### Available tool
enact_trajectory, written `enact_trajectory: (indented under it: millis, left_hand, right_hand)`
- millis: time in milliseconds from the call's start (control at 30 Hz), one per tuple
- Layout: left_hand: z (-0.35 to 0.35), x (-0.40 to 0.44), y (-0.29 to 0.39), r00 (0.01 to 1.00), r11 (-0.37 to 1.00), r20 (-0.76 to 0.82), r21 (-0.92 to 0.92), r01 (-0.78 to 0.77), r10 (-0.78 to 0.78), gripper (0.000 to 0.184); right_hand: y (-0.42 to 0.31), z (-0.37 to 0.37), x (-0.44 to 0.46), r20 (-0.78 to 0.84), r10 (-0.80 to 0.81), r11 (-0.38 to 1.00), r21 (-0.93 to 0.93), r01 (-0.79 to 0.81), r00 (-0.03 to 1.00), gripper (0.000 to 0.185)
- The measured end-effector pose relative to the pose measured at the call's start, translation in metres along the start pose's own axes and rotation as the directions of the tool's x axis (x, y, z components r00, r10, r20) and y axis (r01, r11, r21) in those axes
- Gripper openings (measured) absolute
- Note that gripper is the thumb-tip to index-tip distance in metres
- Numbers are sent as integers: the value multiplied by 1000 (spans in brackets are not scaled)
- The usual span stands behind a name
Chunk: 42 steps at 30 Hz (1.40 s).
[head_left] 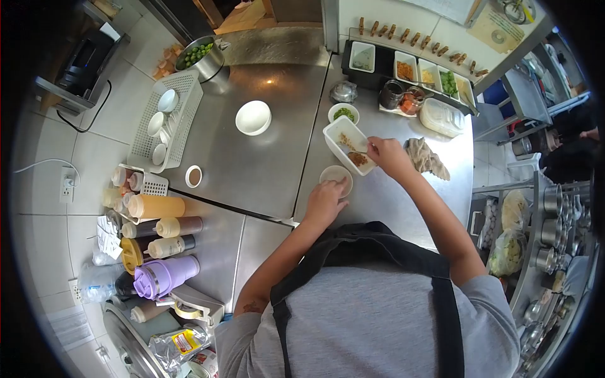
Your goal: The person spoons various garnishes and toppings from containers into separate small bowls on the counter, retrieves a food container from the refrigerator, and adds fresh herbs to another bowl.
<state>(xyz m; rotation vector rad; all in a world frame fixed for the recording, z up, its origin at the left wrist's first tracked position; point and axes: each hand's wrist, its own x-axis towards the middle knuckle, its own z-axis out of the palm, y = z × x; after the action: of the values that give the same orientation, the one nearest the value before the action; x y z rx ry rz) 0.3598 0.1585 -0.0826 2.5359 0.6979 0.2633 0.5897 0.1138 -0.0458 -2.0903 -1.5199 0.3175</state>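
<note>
My left hand (325,203) grips the near rim of a small pale bowl (341,174), its fingers reaching over the edge. My right hand (388,156) is closed around the handle of a spoon (361,153). The spoon's head dips into brown crumbly food (358,159) inside a white rectangular container (330,133), just beyond the bowl. Behind that container sits a small white bowl of chopped greens (344,114). To the right of my right hand lies a crumpled beige cloth (426,158).
A white bowl (253,118) and a small cup of brown sauce (194,177) stand left. Farther left are a dish basket (188,120), a pot of limes (211,65), squeeze bottles (161,206) and a purple tumbler (166,277). Topping tubs (405,67) line the back right.
</note>
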Motion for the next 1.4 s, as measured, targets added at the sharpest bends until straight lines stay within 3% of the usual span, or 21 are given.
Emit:
enact_trajectory:
  millis: [33,100,167,200,267,300,367,433,500,633,767,833,967,1033,1200,1400]
  left_hand:
    - [-9,1,3,997,994,34,-87,68,-66,75]
    - [-31,4,-2,951,909,-144,-361,208,-275,107]
    - [-69,11,-7,820,696,-310,-704,142,-481,116]
    - [-72,18,-6,822,696,-309,-704,140,-478,116]
    - [-78,27,0,941,429,-272,-888,-166,-199,110]
    - [-83,30,2,939,428,-276,-888,-168,-206,110]
    - [-101,32,6,988,569,84,-809,144,-131,98]
    - [-106,28,5,989,602,21,-791,106,-146,88]
    - [-105,18,10,970,633,-74,-769,92,-230,86]
    - [-99,5,2,950,678,-196,-735,20,-241,83]
    - [-98,-3,-16,929,738,-245,-674,41,-276,80]
    - [-94,-7,-24,919,779,-297,-627,15,-258,78]
    - [-96,-3,-21,917,856,-310,-513,59,-249,78]
    - [-93,-7,-16,918,882,-315,-466,70,-240,79]
    - [-94,-7,-16,897,907,-358,-410,99,-260,81]
    - [-89,-14,-12,888,934,-391,-340,106,-243,76]
  right_hand:
    - [-4,-15,-3,-4,1,1000,-4,-1,1000,19]
    - [-15,-46,-10,3,-53,997,65,52,999,17]
    - [-34,-73,-13,43,-110,991,80,106,993,16]
    - [-41,-77,-14,84,-170,982,95,162,982,15]
    - [-52,-72,-14,129,-226,973,81,217,966,16]
    - [-55,-69,-14,178,-286,958,75,277,942,18]
    - [-59,-69,-13,169,-281,959,74,272,945,25]
    - [-64,-77,-20,278,-171,983,108,146,945,40]
    - [-64,-70,-30,275,-160,987,43,154,948,47]
    - [-78,-61,-36,344,-91,993,-40,112,935,60]
    - [-81,-53,-41,298,-148,980,-83,180,943,46]
    - [-71,-40,-38,137,-398,917,20,399,907,37]
    - [-87,-23,-29,-18,-490,869,67,490,871,36]
    - [-97,-14,-29,-100,-584,801,85,592,805,41]
    - [-59,30,-36,-94,-543,831,77,550,834,40]
    - [-59,32,-45,-83,-453,882,105,459,888,40]
